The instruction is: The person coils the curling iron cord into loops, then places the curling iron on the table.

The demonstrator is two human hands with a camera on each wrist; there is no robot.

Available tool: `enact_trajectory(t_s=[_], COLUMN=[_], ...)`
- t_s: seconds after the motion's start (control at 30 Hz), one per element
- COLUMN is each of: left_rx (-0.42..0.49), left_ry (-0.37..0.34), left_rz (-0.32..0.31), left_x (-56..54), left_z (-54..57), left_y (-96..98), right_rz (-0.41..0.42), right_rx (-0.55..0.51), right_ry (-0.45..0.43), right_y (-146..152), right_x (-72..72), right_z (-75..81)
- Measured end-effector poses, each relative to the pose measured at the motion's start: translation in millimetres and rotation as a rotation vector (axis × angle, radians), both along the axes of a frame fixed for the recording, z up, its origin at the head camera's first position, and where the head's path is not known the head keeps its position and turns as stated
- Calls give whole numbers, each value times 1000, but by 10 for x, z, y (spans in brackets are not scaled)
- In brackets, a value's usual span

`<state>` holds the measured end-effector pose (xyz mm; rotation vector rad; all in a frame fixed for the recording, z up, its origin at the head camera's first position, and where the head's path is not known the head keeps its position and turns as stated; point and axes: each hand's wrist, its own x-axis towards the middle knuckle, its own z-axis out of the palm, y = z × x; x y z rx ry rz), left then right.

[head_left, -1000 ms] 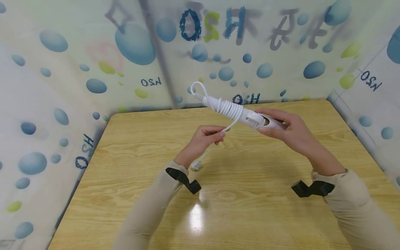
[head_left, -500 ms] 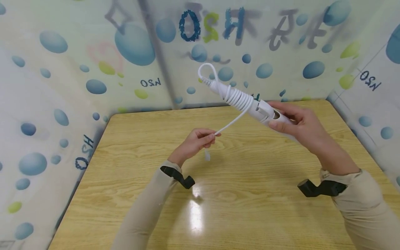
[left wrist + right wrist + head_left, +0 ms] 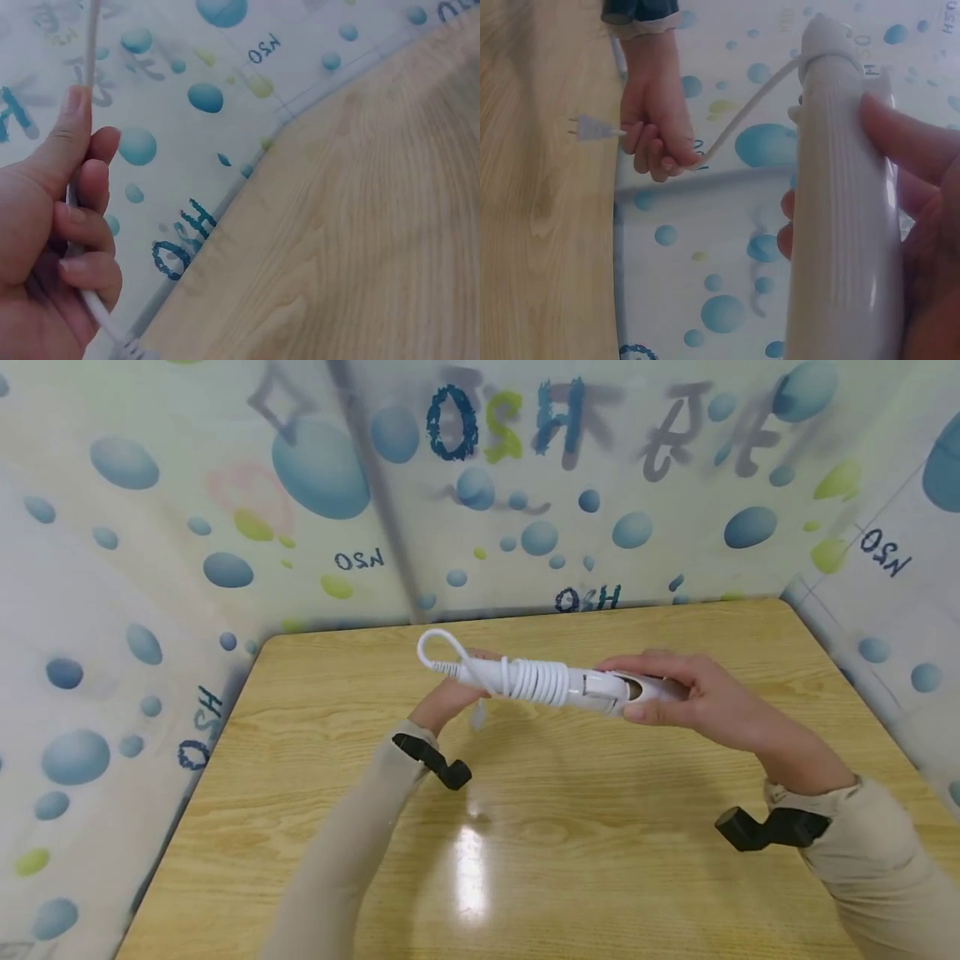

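My right hand grips a white hair straightener by its far right part, thumb on the near side and fingers over the back. The straightener is held nearly level above the table. Its white cord is wound in several turns round the left part, with a loop standing out at the left end. Behind that end, partly hidden by it, is my left hand. In the left wrist view its thumb and curled fingers hold the free stretch of cord. A two-pin plug sticks out just past the left hand's fingers.
Both hands are over a wooden table with a glossy light reflection near its front. Walls covered in bubble-patterned sheeting stand at the back and both sides. A black camera mount sits on each wrist.
The straightener first rose and swung right, tilted, drawing out the cord between the hands. Now it is lower, nearly level and farther left, in front of the left hand, which still holds the cord.
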<state>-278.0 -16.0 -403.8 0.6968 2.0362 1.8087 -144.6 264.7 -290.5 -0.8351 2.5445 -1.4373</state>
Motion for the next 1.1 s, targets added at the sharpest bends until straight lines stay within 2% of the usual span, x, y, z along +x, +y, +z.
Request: enact_trajectory(t_s=[0.1,0.2,0.3,0.4,0.57,0.73,0.83,1.0,1.1], left_rx=[-143,-292,-361,-408,-431,-451,-465,-475,-448], left_ry=[37,74,131,185,247,249,234,188,179], left_rz=[-13,-81,-164,-218,-252,-235,-196,-85,-34], left_x=[-61,-103,-130,-152,-138,-65,-4,141,244], left_z=[87,205,337,476,691,828,875,956,1001], left_y=[-22,-47,-67,-52,31,113,145,197,236], right_rz=[72,112,119,141,188,148,113,24,-36], right_rx=[34,106,219,304,395,558,623,649,641], right_ry=[-34,-50,-57,-54,-16,56,76,73,62], right_y=[32,54,52,35,-1,-46,-48,-8,14], right_x=[8,13,16,5,-41,-111,-167,-305,-402], right_z=[-55,-99,-136,-181,-265,-368,-416,-485,-518])
